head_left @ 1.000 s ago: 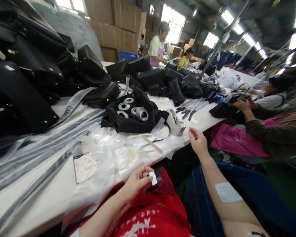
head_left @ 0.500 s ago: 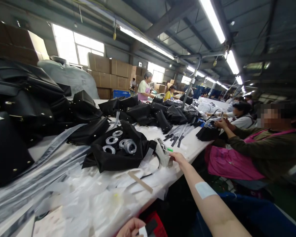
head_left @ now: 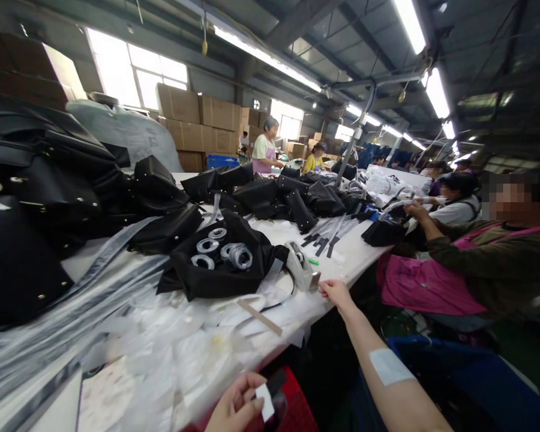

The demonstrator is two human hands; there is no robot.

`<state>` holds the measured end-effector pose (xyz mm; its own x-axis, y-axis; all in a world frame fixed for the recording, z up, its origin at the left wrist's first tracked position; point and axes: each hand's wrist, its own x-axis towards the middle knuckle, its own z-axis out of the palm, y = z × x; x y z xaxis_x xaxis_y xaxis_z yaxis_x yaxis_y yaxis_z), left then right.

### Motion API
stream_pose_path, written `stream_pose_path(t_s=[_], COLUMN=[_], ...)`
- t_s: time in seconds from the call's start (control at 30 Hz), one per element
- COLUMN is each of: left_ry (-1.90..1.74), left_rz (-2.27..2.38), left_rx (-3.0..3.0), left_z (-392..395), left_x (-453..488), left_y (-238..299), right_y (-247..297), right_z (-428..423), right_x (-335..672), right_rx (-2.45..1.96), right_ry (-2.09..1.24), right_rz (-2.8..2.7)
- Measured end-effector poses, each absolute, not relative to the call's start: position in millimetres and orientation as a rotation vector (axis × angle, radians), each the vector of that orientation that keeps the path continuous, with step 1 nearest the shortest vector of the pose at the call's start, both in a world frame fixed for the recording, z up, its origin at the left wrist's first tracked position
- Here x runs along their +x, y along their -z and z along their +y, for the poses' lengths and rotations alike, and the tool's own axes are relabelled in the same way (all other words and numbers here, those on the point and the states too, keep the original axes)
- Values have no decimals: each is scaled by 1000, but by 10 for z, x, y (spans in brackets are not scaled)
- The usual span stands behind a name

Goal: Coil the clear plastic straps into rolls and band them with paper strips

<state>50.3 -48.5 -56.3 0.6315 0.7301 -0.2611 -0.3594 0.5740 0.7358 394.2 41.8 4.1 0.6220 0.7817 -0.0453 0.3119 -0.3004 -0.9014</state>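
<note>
My right hand [head_left: 335, 292] reaches out to the tape dispenser [head_left: 302, 269] at the table's near edge, fingers pinched together just beside its front end, probably on tape too thin to see. A white plaster is stuck on that forearm [head_left: 388, 366]. My left hand [head_left: 236, 405] is low over my red apron, closed on a small black piece with a white label [head_left: 267, 401].
A black cloth with several tape rolls [head_left: 220, 252] lies behind the dispenser. Clear plastic bags [head_left: 184, 342] cover the white table [head_left: 346, 255]. Black bags [head_left: 49, 180] pile up at left. A seated person in a pink apron [head_left: 441, 270] works at right; cardboard boxes [head_left: 198, 123] behind.
The view has lifted from my lap to the table. My right hand went out to the tape dispenser, then drew back slightly from it. My left hand still holds the labelled piece.
</note>
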Motion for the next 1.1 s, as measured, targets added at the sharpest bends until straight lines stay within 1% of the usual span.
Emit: stream_pose_path(t_s=[0.13,0.27,0.4,0.5,0.83,1.0,1.1], left_ry=[-758,-844,-938,-969,-1006,-1028,-1084], left_rz=[709,816,890,931,922,986,1077], left_rx=[759,805,837,898,1063,1025,1106], left_z=[-542,-539,-533,-538,-556,-546,-567], left_x=[461,436,435,405,339,328,327], left_y=[335,128,79,103,215,203,179], right_y=[-88,-102,-126,-95,48,64,48], right_z=[156,-277,-750,-917,-830,-834,-823], right_x=[3690,2970,2228,1942,1865,1870,1823], right_rx=[-1877,-1725,-1435,-1391,-1452,-1339,-1297], right_ry=[-720,-978,-1241,-1342,-1435,-1609,-1585], right_rz=[-903,-1004,-1064,-1043,-954,-918,-933])
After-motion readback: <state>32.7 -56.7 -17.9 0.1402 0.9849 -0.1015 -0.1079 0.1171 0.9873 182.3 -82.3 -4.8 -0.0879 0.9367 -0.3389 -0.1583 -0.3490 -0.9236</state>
